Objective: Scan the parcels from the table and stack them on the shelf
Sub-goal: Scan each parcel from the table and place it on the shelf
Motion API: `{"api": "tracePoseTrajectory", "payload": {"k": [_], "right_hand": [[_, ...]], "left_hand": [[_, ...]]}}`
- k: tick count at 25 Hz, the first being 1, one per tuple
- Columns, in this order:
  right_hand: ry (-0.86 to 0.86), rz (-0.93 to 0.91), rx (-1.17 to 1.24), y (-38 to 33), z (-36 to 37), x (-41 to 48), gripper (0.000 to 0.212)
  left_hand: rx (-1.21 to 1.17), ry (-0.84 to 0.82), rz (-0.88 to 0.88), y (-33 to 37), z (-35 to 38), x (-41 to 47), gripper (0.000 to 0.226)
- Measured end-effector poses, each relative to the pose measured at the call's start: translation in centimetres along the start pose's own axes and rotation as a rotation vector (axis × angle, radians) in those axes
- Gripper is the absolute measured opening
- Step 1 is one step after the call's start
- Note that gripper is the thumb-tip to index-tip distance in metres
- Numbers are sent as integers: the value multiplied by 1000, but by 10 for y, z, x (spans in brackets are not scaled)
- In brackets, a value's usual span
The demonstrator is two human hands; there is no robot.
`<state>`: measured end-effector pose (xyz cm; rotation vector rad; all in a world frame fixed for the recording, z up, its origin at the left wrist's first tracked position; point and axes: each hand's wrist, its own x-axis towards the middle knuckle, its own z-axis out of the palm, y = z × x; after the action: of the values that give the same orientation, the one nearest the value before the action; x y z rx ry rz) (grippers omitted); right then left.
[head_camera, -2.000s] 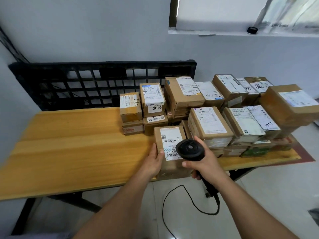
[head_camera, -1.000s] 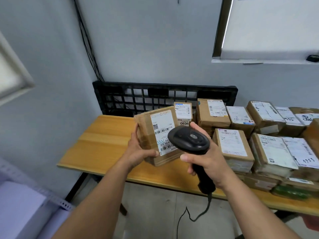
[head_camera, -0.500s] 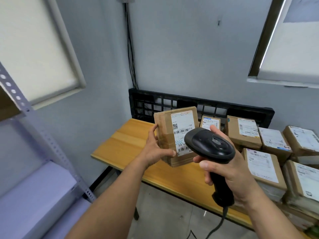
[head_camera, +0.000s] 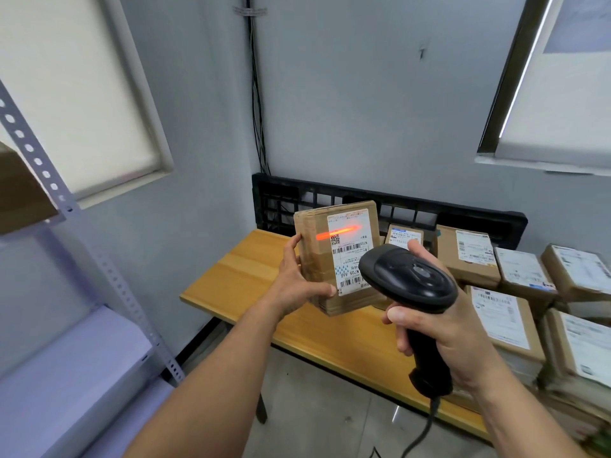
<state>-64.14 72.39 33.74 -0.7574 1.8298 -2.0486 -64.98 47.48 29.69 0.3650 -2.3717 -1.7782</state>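
Observation:
My left hand (head_camera: pixel 297 282) grips a brown cardboard parcel (head_camera: pixel 317 262) from its left side and holds it upright in the air above the wooden table (head_camera: pixel 244 272). A red scan line glows across the top of the parcel's white label. My right hand (head_camera: pixel 443 332) grips the handle of a black barcode scanner (head_camera: pixel 408 280), whose head points at the label. Several more labelled parcels (head_camera: pixel 469 256) lie on the right part of the table. A grey metal shelf (head_camera: pixel 82 365) stands at the left.
A black plastic pallet (head_camera: pixel 330 196) leans against the wall behind the table. The scanner's cable (head_camera: pixel 420 434) hangs down to the floor. A brown box (head_camera: pixel 20 193) sits on an upper level of the shelf at the far left. Windows with blinds are left and right.
My left hand lifted the parcel off the table and the view turned left toward the shelf. The scanner came up with it, and a red scan line now lights the label.

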Motion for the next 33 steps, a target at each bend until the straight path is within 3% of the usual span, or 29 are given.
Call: {"api": "tracePoseTrajectory", "payload": {"k": [13, 20, 26, 33], "right_hand": [[-25, 55, -4, 1, -7, -15, 127], [-100, 45, -26, 7, 1, -28, 116], [-214, 29, -7, 4, 35, -38, 116], [-316, -35, -34, -6, 128, -63, 107]], "left_hand": [[-20, 55, 6, 7, -1, -14, 118], [-32, 163, -21, -4, -9, -57, 118], [-126, 272, -43, -15, -35, -113, 122], [-151, 416, -19, -27, -113, -199, 118]]}}
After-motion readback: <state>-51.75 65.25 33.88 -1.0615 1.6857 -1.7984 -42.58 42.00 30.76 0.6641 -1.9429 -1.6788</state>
